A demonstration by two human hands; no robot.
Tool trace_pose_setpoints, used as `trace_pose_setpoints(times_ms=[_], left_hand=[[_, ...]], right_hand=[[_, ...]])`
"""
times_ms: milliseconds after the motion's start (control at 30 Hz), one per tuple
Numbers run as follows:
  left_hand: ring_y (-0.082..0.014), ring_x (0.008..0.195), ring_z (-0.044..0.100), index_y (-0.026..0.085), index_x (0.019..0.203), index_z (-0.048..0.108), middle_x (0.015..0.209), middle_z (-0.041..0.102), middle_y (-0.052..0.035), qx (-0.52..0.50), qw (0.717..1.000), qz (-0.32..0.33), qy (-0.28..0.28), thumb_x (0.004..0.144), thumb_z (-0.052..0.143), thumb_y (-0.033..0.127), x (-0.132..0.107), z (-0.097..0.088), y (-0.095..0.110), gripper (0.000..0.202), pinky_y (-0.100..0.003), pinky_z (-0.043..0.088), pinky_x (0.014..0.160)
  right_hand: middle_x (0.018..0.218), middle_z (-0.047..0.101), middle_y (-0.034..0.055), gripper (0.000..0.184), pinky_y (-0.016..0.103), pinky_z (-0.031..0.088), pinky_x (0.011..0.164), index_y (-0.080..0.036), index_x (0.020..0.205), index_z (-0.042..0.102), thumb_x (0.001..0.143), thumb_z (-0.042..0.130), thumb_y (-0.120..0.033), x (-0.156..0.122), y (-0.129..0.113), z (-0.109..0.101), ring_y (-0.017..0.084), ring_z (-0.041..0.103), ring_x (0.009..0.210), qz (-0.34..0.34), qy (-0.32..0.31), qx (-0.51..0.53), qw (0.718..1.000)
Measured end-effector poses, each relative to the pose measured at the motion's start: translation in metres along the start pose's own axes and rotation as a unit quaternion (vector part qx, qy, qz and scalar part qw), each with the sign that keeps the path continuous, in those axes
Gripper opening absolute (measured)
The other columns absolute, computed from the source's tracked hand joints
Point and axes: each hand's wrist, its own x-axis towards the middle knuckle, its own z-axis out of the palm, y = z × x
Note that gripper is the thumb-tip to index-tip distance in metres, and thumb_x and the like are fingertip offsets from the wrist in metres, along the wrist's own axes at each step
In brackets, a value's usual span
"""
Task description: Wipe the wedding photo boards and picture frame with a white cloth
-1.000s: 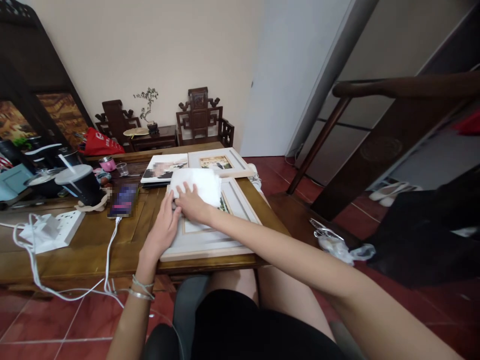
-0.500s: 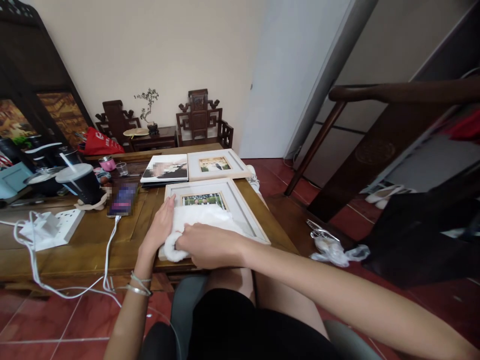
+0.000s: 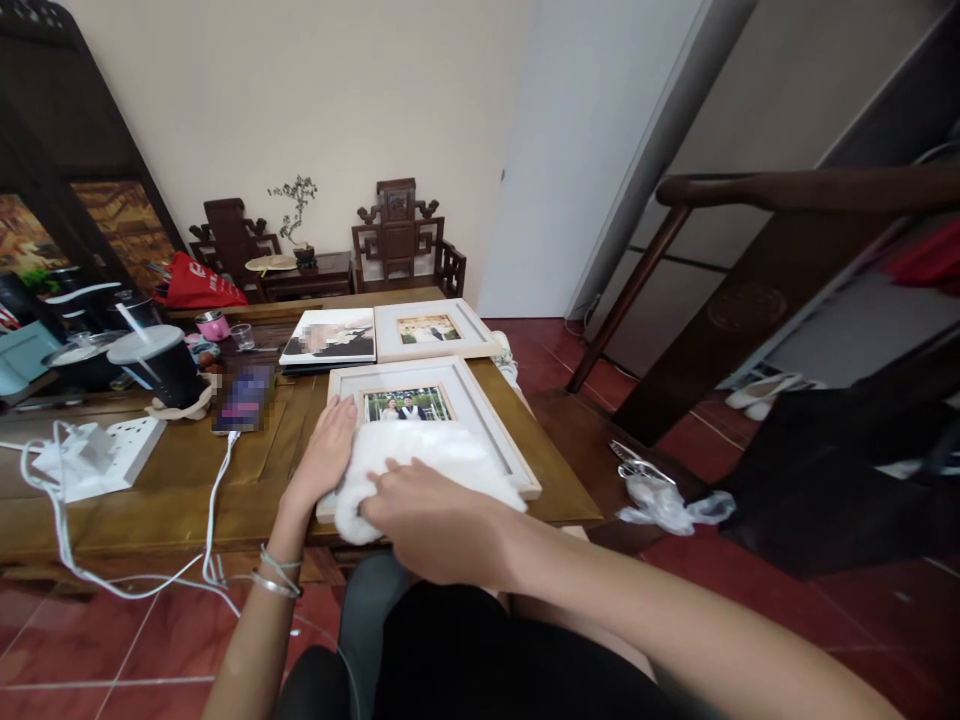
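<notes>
A light wood picture frame (image 3: pixel 499 420) with a wide white mat lies flat near the table's front edge. The photo (image 3: pixel 405 403) inside it shows two people before greenery. Across the lower part of the frame spreads a fluffy white cloth (image 3: pixel 450 447), hiding the area beneath it. My right hand (image 3: pixel 420 515) presses on the cloth with its fingers curled into the fabric near the front edge. My left hand (image 3: pixel 330 445) rests along the frame's left side, its fingers stretched out and nothing gripped in them.
Behind it lie a second picture frame (image 3: pixel 480 325) and a photo panel (image 3: pixel 330 340). To the left are a phone (image 3: pixel 244 398) on a charging cable, a power strip (image 3: pixel 124 460) and a lidded drink cup (image 3: pixel 161 365). A wooden chair (image 3: pixel 637 400) stands at right.
My right hand has drawn the cloth toward me, uncovering more of the photo. My left hand has shifted slightly onto the frame's left side, and the frame stays in place.
</notes>
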Motion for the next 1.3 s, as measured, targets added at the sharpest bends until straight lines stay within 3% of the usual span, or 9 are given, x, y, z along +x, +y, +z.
trace_pose_setpoints(times_ms=[167, 333, 567, 733, 900, 1000, 1167, 1233, 1300], left_hand=[[-0.0192, 0.143, 0.024, 0.011, 0.137, 0.043, 0.149, 0.039, -0.0114, 0.011, 1.000, 0.026, -0.010, 0.098, 0.016, 0.043, -0.001, -0.003, -0.001, 0.058, -0.041, 0.019, 0.118], [-0.0219, 0.141, 0.029, 0.010, 0.129, 0.050, 0.144, 0.045, -0.0152, 0.042, 0.998, 0.044, 0.015, 0.097, 0.023, 0.040, 0.001, 0.003, -0.006, 0.052, -0.045, 0.022, 0.117], [-0.0227, 0.141, 0.028, 0.009, 0.130, 0.050, 0.143, 0.046, -0.0149, 0.046, 0.998, 0.046, 0.027, 0.097, 0.027, 0.042, 0.001, 0.008, -0.007, 0.052, -0.045, 0.021, 0.117], [-0.0222, 0.141, 0.028, 0.013, 0.128, 0.054, 0.143, 0.047, -0.0128, 0.019, 0.999, 0.024, 0.027, 0.097, 0.025, 0.043, 0.002, 0.007, -0.007, 0.051, -0.046, 0.021, 0.118], [-0.0218, 0.141, 0.029, 0.012, 0.129, 0.053, 0.143, 0.046, -0.0126, 0.032, 0.999, 0.037, 0.022, 0.096, 0.026, 0.041, 0.003, 0.005, -0.009, 0.051, -0.046, 0.022, 0.117], [-0.0218, 0.141, 0.028, 0.010, 0.130, 0.051, 0.144, 0.045, -0.0134, 0.064, 0.996, 0.055, 0.008, 0.096, 0.028, 0.042, 0.002, 0.003, -0.010, 0.052, -0.044, 0.021, 0.117], [-0.0239, 0.142, 0.025, 0.010, 0.131, 0.049, 0.145, 0.044, -0.0146, 0.122, 0.990, 0.070, -0.004, 0.095, 0.032, 0.040, 0.002, 0.004, -0.009, 0.050, -0.044, 0.022, 0.117], [-0.0240, 0.142, 0.026, 0.009, 0.131, 0.049, 0.144, 0.044, -0.0152, 0.127, 0.989, 0.069, 0.005, 0.095, 0.030, 0.037, 0.001, 0.006, -0.009, 0.049, -0.045, 0.023, 0.116], [-0.0238, 0.141, 0.027, 0.007, 0.130, 0.049, 0.143, 0.046, -0.0164, 0.128, 0.989, 0.066, 0.015, 0.096, 0.027, 0.034, 0.001, 0.008, -0.009, 0.049, -0.044, 0.023, 0.116]], right_hand=[[0.108, 0.063, 0.0191, 0.020, 0.050, 0.045, 0.086, -0.011, 0.095, 0.066, 0.079, 0.054, -0.008, 0.011, -0.015, 0.007, 0.034, 0.059, 0.101, -0.003, 0.048, 0.009, 0.999], [0.123, 0.058, 0.0189, 0.024, 0.047, 0.041, 0.094, -0.011, 0.095, 0.067, 0.074, 0.056, -0.004, -0.009, 0.008, 0.019, 0.034, 0.053, 0.114, 0.009, 0.028, 0.027, 0.999], [0.089, 0.068, 0.0167, 0.031, 0.034, 0.046, 0.078, -0.011, 0.083, 0.068, 0.071, 0.045, 0.005, -0.060, 0.048, 0.021, 0.028, 0.064, 0.093, 0.096, -0.028, 0.004, 0.995], [0.113, 0.063, 0.0172, 0.026, 0.042, 0.044, 0.088, -0.013, 0.087, 0.068, 0.071, 0.052, -0.001, -0.022, 0.025, 0.019, 0.031, 0.058, 0.106, 0.017, 0.022, 0.023, 0.999], [0.120, 0.060, 0.0184, 0.024, 0.050, 0.040, 0.094, -0.011, 0.092, 0.067, 0.073, 0.053, -0.005, 0.008, 0.016, 0.029, 0.034, 0.052, 0.113, -0.040, 0.066, 0.024, 0.997], [0.123, 0.058, 0.0193, 0.030, 0.046, 0.037, 0.099, -0.011, 0.094, 0.068, 0.072, 0.050, -0.001, -0.016, 0.035, 0.035, 0.033, 0.049, 0.120, -0.021, 0.075, 0.061, 0.995], [0.089, 0.069, 0.0132, 0.041, 0.035, 0.043, 0.091, -0.013, 0.089, 0.070, 0.065, 0.043, 0.007, -0.070, 0.075, 0.027, 0.026, 0.062, 0.101, 0.080, 0.011, 0.079, 0.994], [0.088, 0.070, 0.0106, 0.046, 0.030, 0.045, 0.086, -0.015, 0.092, 0.071, 0.064, 0.041, 0.008, -0.075, 0.081, 0.024, 0.024, 0.063, 0.099, 0.096, 0.004, 0.089, 0.991], [0.092, 0.071, 0.0098, 0.049, 0.032, 0.043, 0.092, -0.016, 0.092, 0.071, 0.063, 0.040, 0.009, -0.067, 0.078, 0.026, 0.024, 0.060, 0.107, 0.070, 0.022, 0.096, 0.993]])
